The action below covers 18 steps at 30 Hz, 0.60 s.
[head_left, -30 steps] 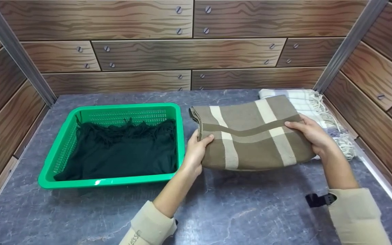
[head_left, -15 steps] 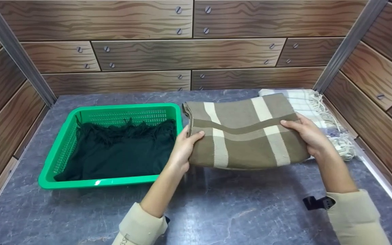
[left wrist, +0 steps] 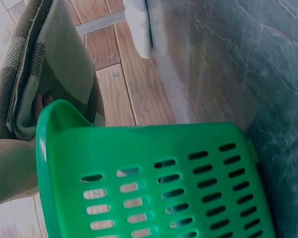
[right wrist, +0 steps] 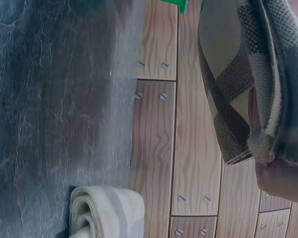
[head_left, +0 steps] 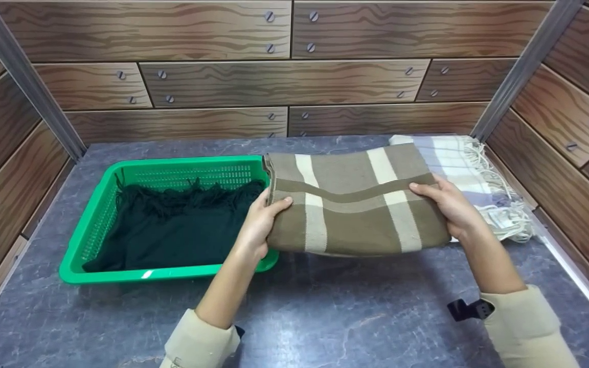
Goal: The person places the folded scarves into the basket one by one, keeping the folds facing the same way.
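A folded brown checked scarf point(head_left: 350, 204) with cream stripes hangs above the table, held between both hands. My left hand point(head_left: 258, 222) grips its left edge, thumb on top and fingers underneath, overlapping the basket's right rim in the head view. On the opposite edge my right hand point(head_left: 453, 207) pinches the cloth the same way. In the left wrist view the folded layers of the scarf point(left wrist: 54, 64) rise beyond the basket's green wall. The right wrist view shows its layered edge point(right wrist: 268, 64) against the hand. Fingers under the cloth are mostly hidden.
Left of the scarf stands a green plastic basket point(head_left: 166, 275) with slotted walls, holding a folded black fringed scarf point(head_left: 182, 235). A white and lavender fringed scarf point(head_left: 458, 163) lies folded at the back right. Wood-patterned walls point(head_left: 294, 82) enclose the grey marbled table point(head_left: 356, 306).
Both hands have carried the brown checked scarf leftward, so its left edge now overlaps the basket's right rim. More of the white scarf shows. The basket has stayed in place.
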{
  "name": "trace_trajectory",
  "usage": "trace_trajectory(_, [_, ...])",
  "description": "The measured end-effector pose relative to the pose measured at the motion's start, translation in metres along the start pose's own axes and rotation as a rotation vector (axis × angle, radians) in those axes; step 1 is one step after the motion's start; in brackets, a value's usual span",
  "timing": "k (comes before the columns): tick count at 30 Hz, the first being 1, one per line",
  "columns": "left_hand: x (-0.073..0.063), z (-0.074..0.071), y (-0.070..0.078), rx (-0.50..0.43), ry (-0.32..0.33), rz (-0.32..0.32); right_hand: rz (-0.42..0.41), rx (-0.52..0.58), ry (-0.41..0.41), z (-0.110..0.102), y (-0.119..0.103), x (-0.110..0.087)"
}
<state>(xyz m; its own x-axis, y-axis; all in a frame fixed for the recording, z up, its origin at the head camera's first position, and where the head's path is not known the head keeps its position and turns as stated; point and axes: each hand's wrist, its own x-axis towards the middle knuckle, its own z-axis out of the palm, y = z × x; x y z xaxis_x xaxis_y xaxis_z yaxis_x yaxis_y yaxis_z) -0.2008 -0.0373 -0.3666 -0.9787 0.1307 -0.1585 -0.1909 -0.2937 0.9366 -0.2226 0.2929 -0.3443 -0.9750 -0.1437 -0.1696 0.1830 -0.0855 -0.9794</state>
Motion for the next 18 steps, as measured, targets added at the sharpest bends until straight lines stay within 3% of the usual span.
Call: trace_trajectory(18, [-0.005,-0.021,0.005,-0.014,0.002,0.021,0.017,0.013,0.002,0.02,0.006,0.004])
